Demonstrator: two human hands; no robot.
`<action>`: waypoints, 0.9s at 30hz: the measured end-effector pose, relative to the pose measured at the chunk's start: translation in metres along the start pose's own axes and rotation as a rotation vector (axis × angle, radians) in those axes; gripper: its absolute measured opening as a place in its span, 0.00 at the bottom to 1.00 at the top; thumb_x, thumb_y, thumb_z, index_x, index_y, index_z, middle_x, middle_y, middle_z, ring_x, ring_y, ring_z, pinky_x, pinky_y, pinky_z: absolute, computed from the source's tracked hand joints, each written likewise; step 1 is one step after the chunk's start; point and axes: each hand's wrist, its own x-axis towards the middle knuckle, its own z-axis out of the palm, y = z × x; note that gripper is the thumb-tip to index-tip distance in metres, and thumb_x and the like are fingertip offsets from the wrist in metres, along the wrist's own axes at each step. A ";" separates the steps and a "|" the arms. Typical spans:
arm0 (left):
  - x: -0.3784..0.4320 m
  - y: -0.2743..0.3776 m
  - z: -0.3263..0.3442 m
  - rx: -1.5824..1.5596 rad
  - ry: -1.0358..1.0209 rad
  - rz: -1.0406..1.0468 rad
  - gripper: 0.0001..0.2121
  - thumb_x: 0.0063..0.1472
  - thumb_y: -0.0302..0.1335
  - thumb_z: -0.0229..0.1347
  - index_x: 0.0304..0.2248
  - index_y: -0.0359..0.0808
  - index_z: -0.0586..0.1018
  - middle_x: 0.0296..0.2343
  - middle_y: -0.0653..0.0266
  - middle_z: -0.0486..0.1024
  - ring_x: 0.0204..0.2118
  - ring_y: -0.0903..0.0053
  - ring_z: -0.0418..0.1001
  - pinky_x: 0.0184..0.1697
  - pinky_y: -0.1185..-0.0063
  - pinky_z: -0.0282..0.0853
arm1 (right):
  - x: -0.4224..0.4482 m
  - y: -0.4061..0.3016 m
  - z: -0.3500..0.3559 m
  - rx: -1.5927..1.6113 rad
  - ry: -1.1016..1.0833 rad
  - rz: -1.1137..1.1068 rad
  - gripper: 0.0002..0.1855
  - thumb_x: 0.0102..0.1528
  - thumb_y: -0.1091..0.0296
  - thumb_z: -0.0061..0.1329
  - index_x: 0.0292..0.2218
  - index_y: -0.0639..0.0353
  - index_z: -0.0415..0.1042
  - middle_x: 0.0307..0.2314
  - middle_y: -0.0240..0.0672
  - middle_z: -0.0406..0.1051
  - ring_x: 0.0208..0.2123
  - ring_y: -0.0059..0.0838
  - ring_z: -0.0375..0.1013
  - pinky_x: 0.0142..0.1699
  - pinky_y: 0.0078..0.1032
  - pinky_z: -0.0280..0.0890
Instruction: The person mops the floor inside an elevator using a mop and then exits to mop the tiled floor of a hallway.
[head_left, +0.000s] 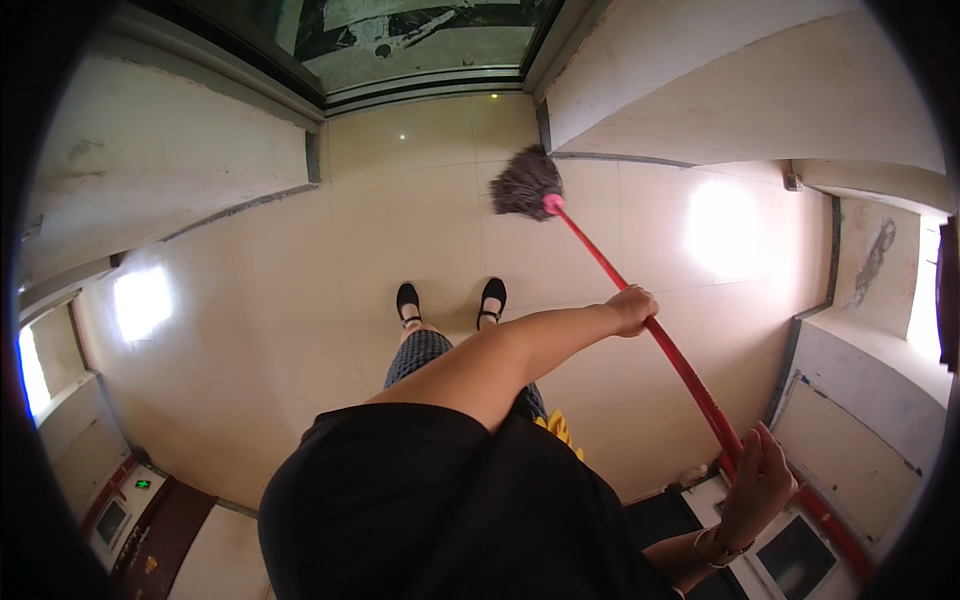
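A mop with a dark grey, shaggy head (527, 184) and a pink collar lies against the tiled floor, beside the wall corner right of the doorway. Its red handle (686, 367) slants back towards my right side. My left hand (634, 310) reaches across my body and is closed around the middle of the handle. Near the upper end, my right hand (761, 472) holds the handle with its fingers partly raised; a bracelet circles that wrist. Where the handle ends behind this hand is hard to tell.
Cream tiles (420, 217) surround my black shoes (492, 294). Ahead is a metal door threshold (424, 88), with walls (187, 150) on both sides. A white-framed panel (796, 559) stands low right; a dark red mat (169, 525) lies low left. Yellow material (559, 429) shows beside my waist.
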 end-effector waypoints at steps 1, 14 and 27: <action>0.010 0.000 -0.001 0.047 -0.061 0.003 0.01 0.45 0.25 0.49 0.21 0.39 0.72 0.23 0.59 0.70 0.33 0.65 0.68 0.42 0.70 0.60 | 0.002 0.003 0.002 0.020 0.002 0.010 0.10 0.46 0.68 0.49 0.31 0.64 0.73 0.14 0.41 0.69 0.15 0.20 0.66 0.20 0.19 0.59; -0.022 -0.050 -0.077 0.382 -0.182 -0.096 0.05 0.42 0.22 0.49 0.22 0.39 0.75 0.28 0.60 0.72 0.37 0.66 0.68 0.39 0.73 0.63 | -0.021 -0.031 0.048 0.062 -0.061 -0.060 0.07 0.42 0.67 0.51 0.23 0.61 0.72 0.19 0.38 0.69 0.20 0.32 0.70 0.26 0.24 0.63; -0.127 -0.137 -0.284 0.194 0.373 -0.222 0.03 0.38 0.22 0.48 0.17 0.34 0.70 0.22 0.53 0.68 0.29 0.59 0.67 0.32 0.68 0.63 | 0.077 -0.239 0.052 0.213 -0.301 -0.426 0.09 0.40 0.68 0.52 0.20 0.65 0.72 0.15 0.41 0.68 0.16 0.34 0.66 0.23 0.23 0.60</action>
